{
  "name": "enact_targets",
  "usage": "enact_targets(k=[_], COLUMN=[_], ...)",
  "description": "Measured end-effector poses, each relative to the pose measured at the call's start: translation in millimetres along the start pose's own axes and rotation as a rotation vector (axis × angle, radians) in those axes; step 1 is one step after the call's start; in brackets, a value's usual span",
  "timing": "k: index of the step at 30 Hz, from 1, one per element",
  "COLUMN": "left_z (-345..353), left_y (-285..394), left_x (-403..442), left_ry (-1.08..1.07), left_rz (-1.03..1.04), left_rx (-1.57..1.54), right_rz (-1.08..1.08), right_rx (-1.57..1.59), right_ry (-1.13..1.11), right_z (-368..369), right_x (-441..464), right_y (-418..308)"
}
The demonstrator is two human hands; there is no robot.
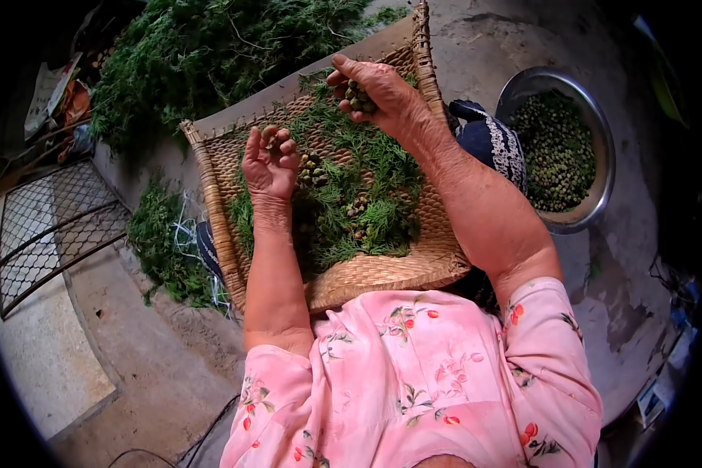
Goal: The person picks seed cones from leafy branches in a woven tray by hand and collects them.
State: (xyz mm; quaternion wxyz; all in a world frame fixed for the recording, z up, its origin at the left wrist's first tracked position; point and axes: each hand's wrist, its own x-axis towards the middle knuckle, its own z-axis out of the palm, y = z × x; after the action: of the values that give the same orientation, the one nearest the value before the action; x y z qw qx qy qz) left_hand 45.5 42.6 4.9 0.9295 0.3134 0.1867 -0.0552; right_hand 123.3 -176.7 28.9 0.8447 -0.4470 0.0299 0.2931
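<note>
A woven basket tray (366,273) rests across my lap, with green sprigs (390,187) and small round seed cones (312,170) scattered in it. Over its upper right part, my right hand (374,93) is curled round a cluster of greenish-brown cones (359,98). My left hand (271,165) is raised above the tray's left side, palm up, its fingers bent round a small brownish cone (273,143). The two hands are apart from each other.
A metal basin (607,148) at the right holds many green cones. Behind the tray lies a large heap of green branches (187,62). More greenery (164,234) lies at the left, near a wire mesh rack (54,218).
</note>
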Motion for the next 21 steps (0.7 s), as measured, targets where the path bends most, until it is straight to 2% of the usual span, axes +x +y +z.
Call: enact_targets(k=[3, 5, 7, 8, 10, 11, 14, 17, 18, 21], left_z=[6, 0, -1, 0, 2, 3, 9, 12, 16, 15], left_y=[-1, 0, -7, -8, -11, -13, -21, -28, -30, -36], left_x=[-5, -6, -5, -5, -6, -6, -5, -4, -3, -2], left_ry=[0.068, 0.277, 0.287, 0.288, 0.254, 0.255, 0.284, 0.217, 0.218, 0.232], left_rz=[0.028, 0.097, 0.22, 0.221, 0.244, 0.244, 0.114, 0.214, 0.142, 0.152], left_rx=[-0.09, 0.876, 1.327, 1.328, 1.9, 1.901, 2.221, 2.274, 2.34, 2.431], right_rz=[0.009, 0.01, 0.009, 0.012, 0.016, 0.017, 0.018, 0.015, 0.011, 0.008], right_rx=[0.002, 0.001, 0.0, 0.001, 0.001, -0.002, -0.006, -0.015, -0.022, -0.024], right_ry=[0.006, 0.011, 0.013, 0.007, 0.0, 0.001, 0.005, 0.029, 0.051, 0.042], right_z=[1, 1, 1, 0, -1, -1, 0, 3, 4, 5], right_x=[-2, -2, -2, -1, -1, -1, -2, -4, -5, -5], right_y=[-2, -2, -2, -2, -1, -1, -3, -5, -5, -6])
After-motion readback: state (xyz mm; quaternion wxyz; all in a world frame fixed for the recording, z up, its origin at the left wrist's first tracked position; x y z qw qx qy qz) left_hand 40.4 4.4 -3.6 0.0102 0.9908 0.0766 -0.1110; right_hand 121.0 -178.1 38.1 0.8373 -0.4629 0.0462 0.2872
